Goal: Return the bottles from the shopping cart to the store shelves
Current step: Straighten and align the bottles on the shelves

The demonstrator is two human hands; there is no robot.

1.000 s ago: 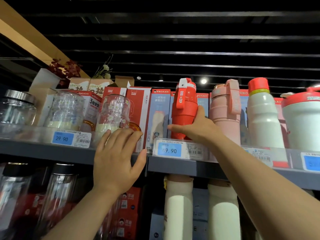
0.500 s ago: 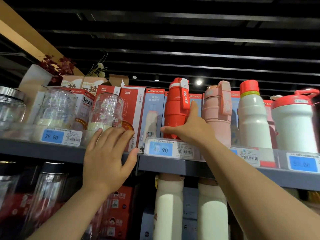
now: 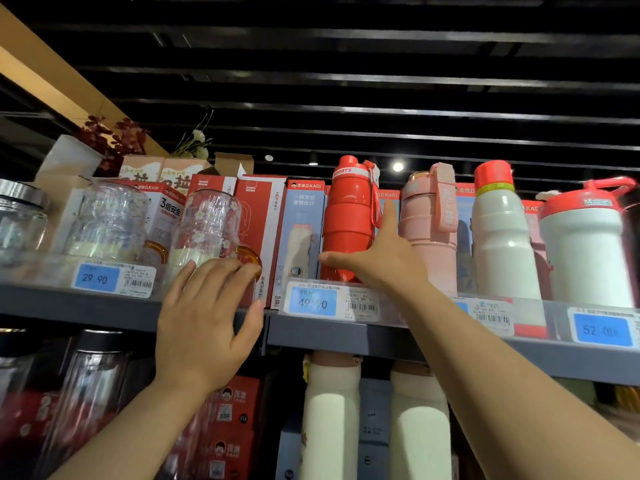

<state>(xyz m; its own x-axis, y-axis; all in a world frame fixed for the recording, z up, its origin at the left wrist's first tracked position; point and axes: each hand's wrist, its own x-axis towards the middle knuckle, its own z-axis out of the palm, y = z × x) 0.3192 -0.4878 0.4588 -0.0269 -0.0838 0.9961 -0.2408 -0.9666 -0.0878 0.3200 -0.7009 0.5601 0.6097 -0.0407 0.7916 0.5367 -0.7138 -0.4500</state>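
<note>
Standing upright, red bottle (image 3: 348,220) touches right hand (image 3: 377,261).

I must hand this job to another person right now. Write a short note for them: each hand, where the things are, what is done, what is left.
Right hand: open, thumb and fingers against the lower body of the red sports bottle; no closed grip.
Left hand: open, holding nothing, at the front edge of the upper shelf.
Red sports bottle: upright on that shelf, above the 49.90 price tag, left of the pink bottle.
Done: this bottle is on the shelf.
Left: let go; the shopping cart is out of view, so check it for more bottles.
</note>
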